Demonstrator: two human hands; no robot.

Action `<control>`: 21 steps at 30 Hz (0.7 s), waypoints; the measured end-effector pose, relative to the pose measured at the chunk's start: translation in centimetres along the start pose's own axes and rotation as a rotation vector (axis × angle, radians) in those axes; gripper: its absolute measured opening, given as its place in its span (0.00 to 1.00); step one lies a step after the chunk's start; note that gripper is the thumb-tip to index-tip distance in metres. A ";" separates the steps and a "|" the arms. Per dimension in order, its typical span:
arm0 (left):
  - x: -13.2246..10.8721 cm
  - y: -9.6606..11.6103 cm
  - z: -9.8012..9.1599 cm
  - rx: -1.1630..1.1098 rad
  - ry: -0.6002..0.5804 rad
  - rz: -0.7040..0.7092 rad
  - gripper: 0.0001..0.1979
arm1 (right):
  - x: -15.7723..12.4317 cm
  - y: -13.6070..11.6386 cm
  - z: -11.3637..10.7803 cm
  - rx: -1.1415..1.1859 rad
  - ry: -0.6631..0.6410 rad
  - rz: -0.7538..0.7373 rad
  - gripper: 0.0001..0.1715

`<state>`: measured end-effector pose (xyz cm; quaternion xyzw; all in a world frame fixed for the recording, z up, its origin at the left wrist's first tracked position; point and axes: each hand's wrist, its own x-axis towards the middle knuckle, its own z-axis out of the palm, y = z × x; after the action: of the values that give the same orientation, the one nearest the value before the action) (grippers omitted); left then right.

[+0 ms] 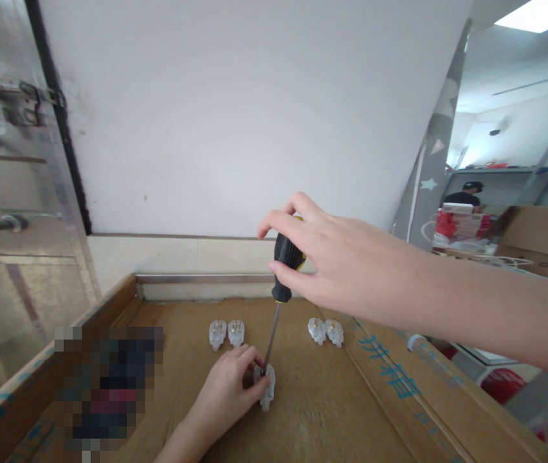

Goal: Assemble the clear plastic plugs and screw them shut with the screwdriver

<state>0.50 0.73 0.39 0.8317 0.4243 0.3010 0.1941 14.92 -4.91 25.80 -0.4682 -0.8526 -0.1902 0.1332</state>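
My right hand (322, 260) grips the black and yellow handle of a screwdriver (281, 283), held nearly upright. Its metal shaft runs down to a clear plastic plug part (268, 388) lying on the cardboard. My left hand (233, 386) pinches that part and holds it against the cardboard surface (312, 411). Two pairs of similar clear plastic parts lie farther back: one pair on the left (226, 333), one pair on the right (325, 331).
The work surface is a flattened cardboard box with raised flaps left (23, 399) and right (413, 386). A white wall stands behind it and a metal door (8, 193) at the left. A person sits far off at the right (464, 193) among boxes.
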 end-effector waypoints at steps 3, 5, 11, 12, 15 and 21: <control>0.0 0.1 -0.1 -0.003 -0.005 -0.004 0.01 | 0.0 -0.1 -0.2 0.048 -0.023 -0.013 0.21; 0.0 0.1 -0.2 -0.006 -0.005 -0.003 0.00 | -0.1 -0.2 -0.2 0.023 -0.004 -0.023 0.25; 0.0 0.1 -0.2 0.000 -0.002 -0.003 0.00 | -0.4 -0.5 0.8 -0.051 0.107 -0.032 0.21; 0.1 0.1 -0.2 -0.001 -0.002 -0.005 0.00 | -0.4 -0.5 0.9 -0.032 0.091 -0.025 0.20; 0.1 0.2 -0.2 -0.006 -0.007 -0.009 0.00 | -0.3 -0.4 0.7 0.011 0.044 0.019 0.19; 0.1 0.1 -0.2 -0.003 -0.009 -0.004 0.01 | 0.2 -0.2 0.2 0.106 0.037 0.097 0.17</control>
<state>0.46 0.80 0.64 0.8318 0.4246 0.2977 0.1979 14.61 -4.76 25.61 -0.4976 -0.8352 -0.1466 0.1828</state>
